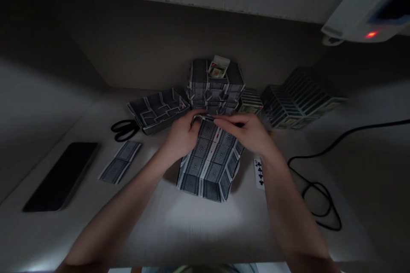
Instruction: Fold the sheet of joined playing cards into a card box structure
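A box made of patterned playing cards (209,153) sits tilted in the middle of the table, its near end lower in view. My left hand (184,134) grips its far left edge, thumb inside and fingers behind. At the far right edge, my right hand (245,130) pinches the rim between thumb and fingers. Behind the hands stands a stack of similar card boxes (218,89) with a small card pack (218,67) on top. An open card tray (160,108) with inner dividers lies to the left of the stack.
Black scissors (124,130), two joined cards (120,162) and a dark phone (60,177) lie on the left. At right are card packs (297,98), a nine of clubs (259,175) and a black cable (323,196). A white device (361,17) hangs upper right.
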Available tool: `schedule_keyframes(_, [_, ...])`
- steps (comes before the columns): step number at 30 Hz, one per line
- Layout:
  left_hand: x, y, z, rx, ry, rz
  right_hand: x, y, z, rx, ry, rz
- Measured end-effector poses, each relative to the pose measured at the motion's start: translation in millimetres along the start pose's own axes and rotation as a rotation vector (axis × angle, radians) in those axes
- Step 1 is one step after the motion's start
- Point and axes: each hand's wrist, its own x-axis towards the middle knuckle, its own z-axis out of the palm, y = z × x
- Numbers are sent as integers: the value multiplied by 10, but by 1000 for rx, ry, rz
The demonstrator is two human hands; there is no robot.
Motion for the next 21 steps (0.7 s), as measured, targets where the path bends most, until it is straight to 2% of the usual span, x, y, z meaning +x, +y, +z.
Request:
schedule_keyframes(5, [-4,1,9,13,13,31,-18,-45,12,36,13,6])
schedule_keyframes(14, [-81,62,59,210,77,81,-4,-25,73,50,45,3])
schedule_keyframes(17, [-82,86,28,208,48,62,4,-23,32,60,8,5])
schedule_keyframes(21, [-70,123,-45,158,49,-13,-2,-41,-26,79,32,-6])
